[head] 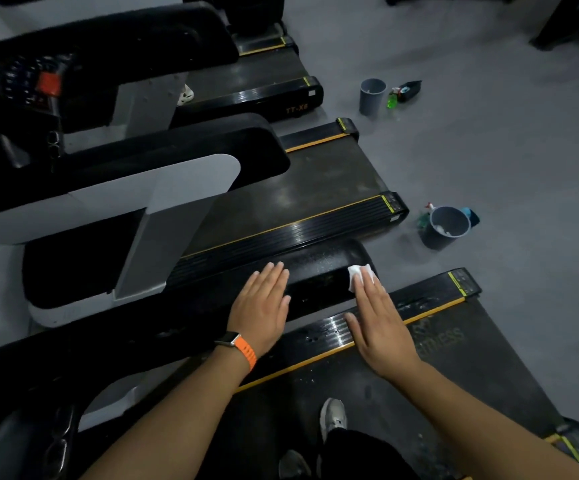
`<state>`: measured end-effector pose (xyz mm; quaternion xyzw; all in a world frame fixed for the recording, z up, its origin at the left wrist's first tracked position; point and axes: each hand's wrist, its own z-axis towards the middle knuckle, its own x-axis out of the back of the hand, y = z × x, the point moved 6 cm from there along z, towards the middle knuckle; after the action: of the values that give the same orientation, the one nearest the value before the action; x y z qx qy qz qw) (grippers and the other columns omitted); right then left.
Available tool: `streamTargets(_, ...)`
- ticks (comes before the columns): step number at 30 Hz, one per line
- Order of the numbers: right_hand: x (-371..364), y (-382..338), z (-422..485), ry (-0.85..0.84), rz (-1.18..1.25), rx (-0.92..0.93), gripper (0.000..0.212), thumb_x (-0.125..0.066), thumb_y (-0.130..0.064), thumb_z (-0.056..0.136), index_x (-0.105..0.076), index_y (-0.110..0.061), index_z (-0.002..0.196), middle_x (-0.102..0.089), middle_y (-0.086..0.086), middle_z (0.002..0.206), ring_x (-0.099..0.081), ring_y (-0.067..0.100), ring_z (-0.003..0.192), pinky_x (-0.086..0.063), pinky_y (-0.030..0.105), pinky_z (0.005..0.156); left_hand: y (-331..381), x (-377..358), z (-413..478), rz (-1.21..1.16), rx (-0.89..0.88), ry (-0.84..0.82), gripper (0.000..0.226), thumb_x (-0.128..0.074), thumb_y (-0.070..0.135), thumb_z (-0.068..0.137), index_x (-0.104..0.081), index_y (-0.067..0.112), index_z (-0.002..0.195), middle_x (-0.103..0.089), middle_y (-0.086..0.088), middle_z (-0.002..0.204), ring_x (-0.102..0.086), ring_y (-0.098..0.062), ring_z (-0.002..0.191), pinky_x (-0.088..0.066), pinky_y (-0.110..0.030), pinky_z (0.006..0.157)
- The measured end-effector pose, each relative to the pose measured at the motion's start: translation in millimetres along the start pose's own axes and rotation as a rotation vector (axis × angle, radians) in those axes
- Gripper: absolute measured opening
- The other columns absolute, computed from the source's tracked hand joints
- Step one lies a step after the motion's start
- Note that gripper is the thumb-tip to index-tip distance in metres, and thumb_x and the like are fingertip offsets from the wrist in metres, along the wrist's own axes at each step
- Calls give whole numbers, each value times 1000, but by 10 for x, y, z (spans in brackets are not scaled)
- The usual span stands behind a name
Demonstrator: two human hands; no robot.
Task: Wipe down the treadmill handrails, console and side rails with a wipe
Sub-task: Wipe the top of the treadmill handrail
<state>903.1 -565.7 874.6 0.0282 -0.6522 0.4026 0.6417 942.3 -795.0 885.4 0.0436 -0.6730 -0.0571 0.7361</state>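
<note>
I stand on a treadmill belt [454, 368] beside its black handrail [319, 271], which runs from lower left to its rounded end at centre right. My right hand [381, 320] lies flat with straight fingers and presses a white wipe [359, 273] onto the handrail near that end. My left hand [264, 310], with an orange-strapped watch on its wrist, rests flat and open on the same handrail a little to the left. The side rail [329, 332] with a yellow stripe runs just below the handrail and shows wet spots.
Two more treadmills [298, 202] stand in a row to the left. A grey bucket [445, 226] holding white wipes sits on the grey floor at right, with a spray bottle behind it. Farther back stand another grey bucket [372, 95] and a green bottle [392, 98].
</note>
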Motion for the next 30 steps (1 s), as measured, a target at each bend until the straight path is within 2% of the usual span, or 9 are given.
streamTargets(6,104,49,-7,-32,-34,135,70,-41,-35,111,-9,-10,167,-3,7,176,-4,23,162,-26,52,127,411,19,-295,43,94,71,57,-36,34,104,-43,8,154,-35,-9,164,-31,-24,153,-21,-43,123)
streamTargets(10,99,216,95,6,-16,272,67,-46,-28,110,-16,-8,166,-9,8,175,-11,25,162,-31,52,125,575,-265,-372,126,185,133,58,-36,33,103,-40,9,155,-26,-8,167,-26,-24,154,-21,-43,122)
streamTargets(14,-155,374,215,98,-120,474,64,-49,-25,109,-25,0,162,-17,16,173,-16,33,160,-35,58,121,628,-793,-353,263,139,244,63,-38,30,101,-25,8,159,-13,-11,171,-19,-28,156,-21,-47,123)
streamTargets(16,-365,454,263,168,-153,540,61,-48,-25,109,-28,2,161,-19,20,171,-18,36,159,-34,60,121,582,-1065,-323,299,138,318,65,-42,30,101,-22,9,159,-11,-12,171,-19,-29,156,-20,-49,124)
streamTargets(20,-898,636,364,329,-203,656,64,-53,-26,107,-31,3,160,-20,22,171,-20,40,158,-29,63,123,331,-1566,-237,367,151,550,64,-50,30,102,-26,9,158,-16,-10,170,-18,-30,157,-16,-50,127)
streamTargets(23,-1125,741,464,499,-239,683,65,-52,-31,108,-31,3,159,-21,23,170,-21,41,158,-24,63,124,203,-1810,-184,466,156,710,64,-49,36,105,-25,11,159,-7,-8,172,-10,-29,158,-11,-50,128)
streamTargets(25,-1192,765,520,615,-249,726,60,-52,-29,108,-38,4,156,-27,25,167,-23,43,156,-23,63,124,142,-1880,-144,492,129,815,62,-47,38,107,-26,10,158,-8,-8,172,-9,-29,159,-10,-51,128)
streamTargets(28,-1141,783,568,764,-249,816,45,-57,-20,106,-55,4,145,-43,25,158,-39,44,145,-34,61,119,73,-1910,-143,496,92,931,63,-47,41,107,-27,8,157,-20,-10,169,-11,-29,158,-12,-51,128)
streamTargets(30,-1037,779,589,854,-233,855,34,-61,-14,105,-66,2,135,-55,24,148,-50,44,131,-44,55,111,12,-1892,-159,503,94,989,66,-48,45,107,-28,7,157,-22,-11,167,-11,-30,158,-13,-51,127)
